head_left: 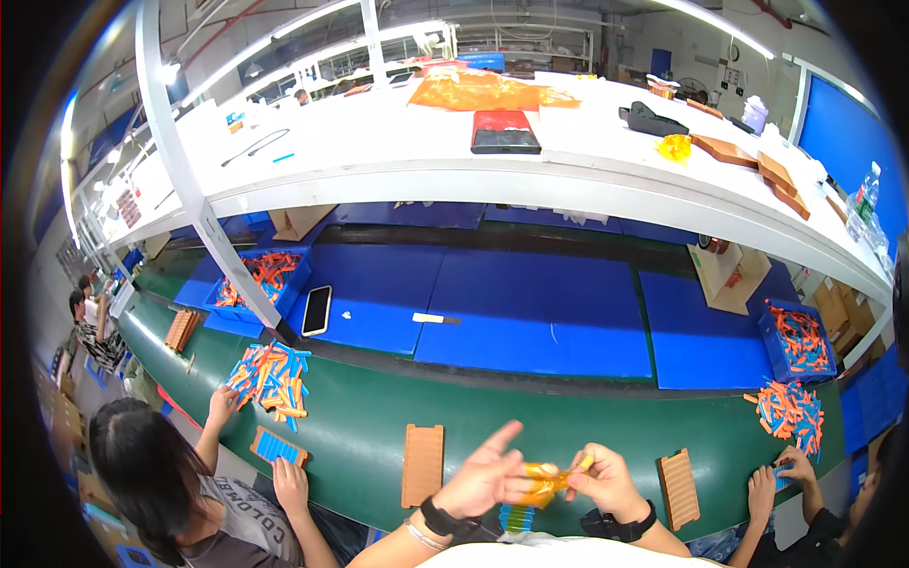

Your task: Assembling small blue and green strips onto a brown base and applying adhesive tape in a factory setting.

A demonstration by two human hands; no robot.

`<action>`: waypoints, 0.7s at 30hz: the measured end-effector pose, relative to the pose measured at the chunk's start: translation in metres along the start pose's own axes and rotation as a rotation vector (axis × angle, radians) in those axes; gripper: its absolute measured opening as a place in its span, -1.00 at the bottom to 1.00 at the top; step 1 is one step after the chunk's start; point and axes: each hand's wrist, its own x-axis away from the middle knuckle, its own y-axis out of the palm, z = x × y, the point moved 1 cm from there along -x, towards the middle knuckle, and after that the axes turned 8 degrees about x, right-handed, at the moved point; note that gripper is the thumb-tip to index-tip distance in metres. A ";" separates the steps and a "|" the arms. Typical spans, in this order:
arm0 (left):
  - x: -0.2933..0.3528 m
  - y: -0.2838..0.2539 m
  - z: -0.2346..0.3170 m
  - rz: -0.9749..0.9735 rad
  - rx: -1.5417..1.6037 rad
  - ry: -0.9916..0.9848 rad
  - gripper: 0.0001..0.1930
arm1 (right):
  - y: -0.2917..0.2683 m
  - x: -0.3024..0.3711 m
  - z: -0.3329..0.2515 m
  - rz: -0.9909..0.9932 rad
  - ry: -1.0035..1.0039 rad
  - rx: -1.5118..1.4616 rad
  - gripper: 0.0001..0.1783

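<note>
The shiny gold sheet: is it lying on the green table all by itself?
No, the gold sheet is up between the person's left hand and right hand, whose fingers pinch it.

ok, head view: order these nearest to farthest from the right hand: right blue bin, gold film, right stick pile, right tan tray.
1. Gold film: at the right hand's fingertips, on its left.
2. Right tan tray: just to its right.
3. Right stick pile: farther right.
4. Right blue bin: behind that pile.
</note>
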 end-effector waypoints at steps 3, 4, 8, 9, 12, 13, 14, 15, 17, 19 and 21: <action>0.012 -0.001 0.032 0.099 -0.299 0.201 -0.22 | -0.007 0.001 -0.011 0.081 -0.006 0.076 -0.88; 0.007 -0.001 0.038 0.101 -0.294 0.191 -0.22 | -0.007 -0.006 -0.011 0.089 0.002 0.074 -0.88; -0.014 0.020 0.040 -0.086 -0.433 0.330 -0.03 | -0.008 -0.036 -0.004 0.063 0.034 0.203 -0.79; -0.017 0.029 0.043 -0.115 -0.378 0.378 -0.03 | -0.001 -0.042 -0.014 0.045 0.003 0.168 -0.70; -0.028 0.041 0.048 -0.168 -0.286 0.404 -0.03 | 0.003 -0.052 -0.029 -0.008 0.022 0.187 -0.43; -0.031 0.038 0.048 -0.195 -0.317 0.393 -0.05 | 0.002 -0.055 -0.026 -0.026 0.019 0.140 -0.40; -0.034 0.032 0.044 -0.189 -0.308 0.372 -0.05 | 0.000 -0.060 -0.020 -0.052 -0.001 0.098 -0.37; -0.036 0.027 0.040 -0.185 -0.352 0.305 -0.05 | 0.002 -0.061 -0.010 -0.030 0.016 0.098 -0.56; -0.034 0.025 0.029 -0.223 -0.406 0.230 -0.09 | -0.002 -0.059 0.002 0.010 0.080 0.161 -0.67; -0.034 0.017 0.033 -0.306 -0.422 0.168 -0.11 | -0.003 -0.057 0.005 0.037 0.190 0.214 -0.88; -0.023 0.016 0.034 -0.399 -0.458 0.089 -0.22 | -0.002 -0.051 0.010 -0.002 0.204 0.207 -0.84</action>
